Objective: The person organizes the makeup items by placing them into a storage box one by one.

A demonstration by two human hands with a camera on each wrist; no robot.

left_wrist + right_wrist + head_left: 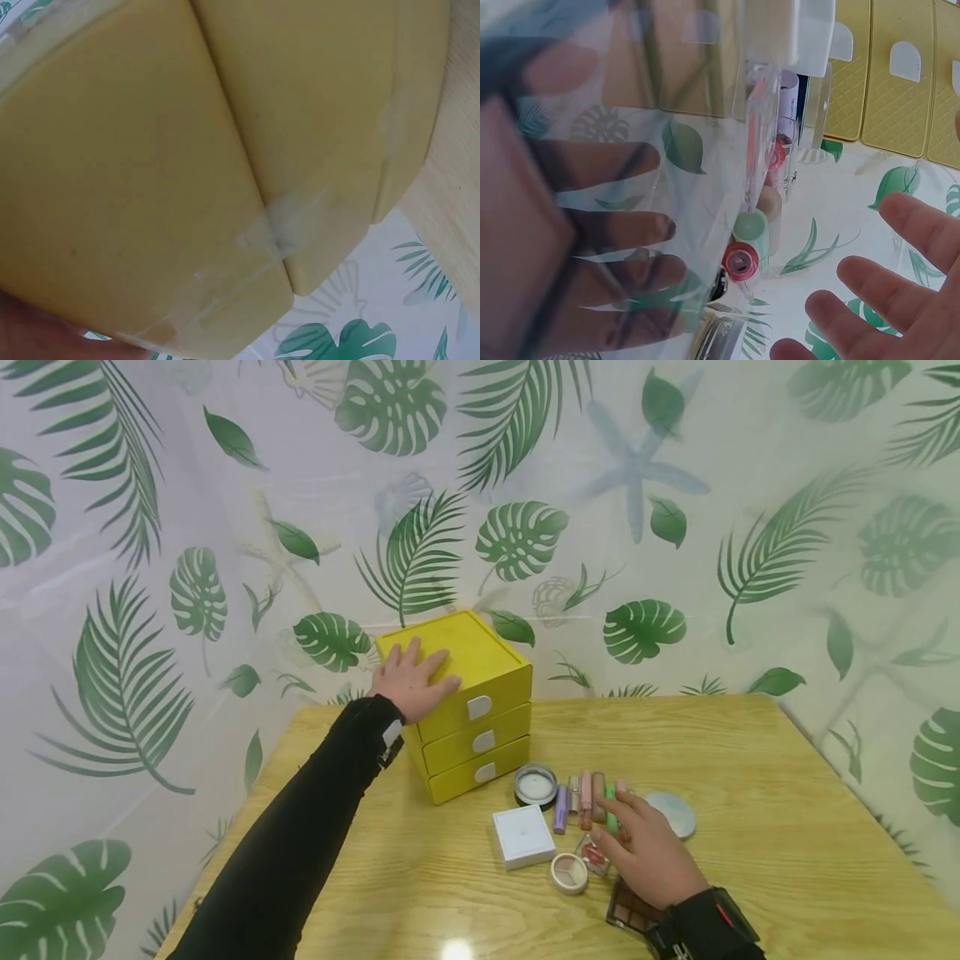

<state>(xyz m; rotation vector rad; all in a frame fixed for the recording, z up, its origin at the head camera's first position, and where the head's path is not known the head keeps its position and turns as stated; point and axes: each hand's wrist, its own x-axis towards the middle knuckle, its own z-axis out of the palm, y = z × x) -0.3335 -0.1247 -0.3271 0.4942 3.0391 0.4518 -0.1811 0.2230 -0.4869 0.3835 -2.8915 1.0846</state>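
Observation:
My left hand rests with spread fingers on the top left edge of a yellow three-drawer box. The box's side fills the left wrist view. Over a group of cosmetics hovers my right hand, holding nothing, its fingers apart. Below it lies an open eyeshadow palette, partly hidden by the wrist; its clear or mirrored lid reflects the fingers. Near the fingertips are a green tube, a pink tube, a purple tube and a small red-toned case.
Left of the tubes sit a round black-rimmed compact, a white square box and a round three-colour eyeshadow pot. A pale round disc lies beyond my right hand. A leaf-patterned sheet hangs behind the wooden table.

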